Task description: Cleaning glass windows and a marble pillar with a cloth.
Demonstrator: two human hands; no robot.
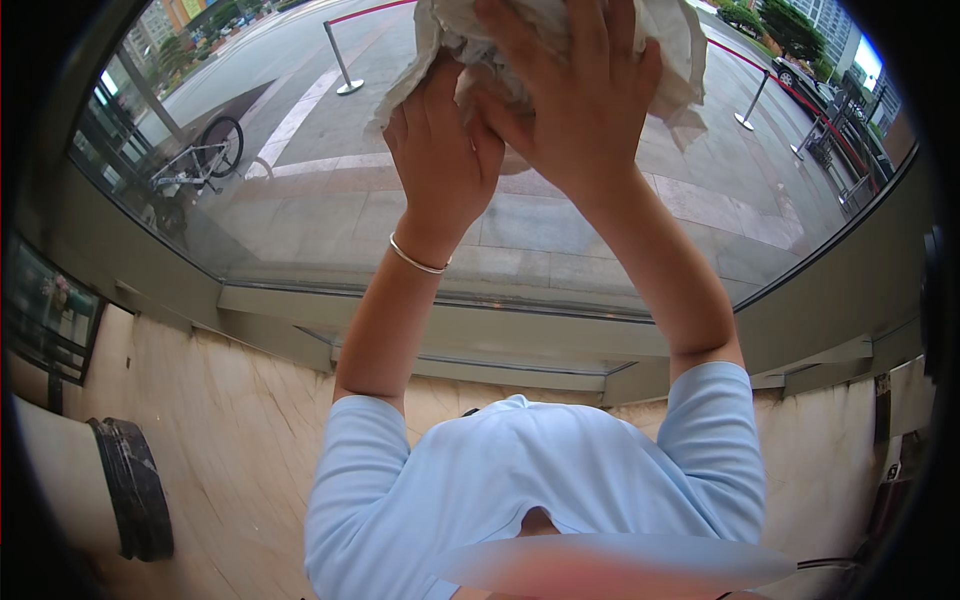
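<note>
Both my arms reach up and forward to a large window pane [555, 247]. A crumpled off-white cloth [679, 82] lies under my hands near the top of the view. My left hand [448, 142], with a silver bangle [412, 259] at its wrist, grips the cloth's lower left part. My right hand [581, 105] spreads its fingers over the cloth from the right, holding it. The thumb side of each hand is close to the other. The cloth's upper end runs out of view. Whether it presses on the glass is hard to tell.
A grey metal frame [525, 326] borders the pane below. Beyond the glass are a bicycle [199, 161], belt barrier posts [343, 64] and a paved forecourt. Behind me lies a marble-like floor [225, 450], with a dark-based column [131, 487] at the left.
</note>
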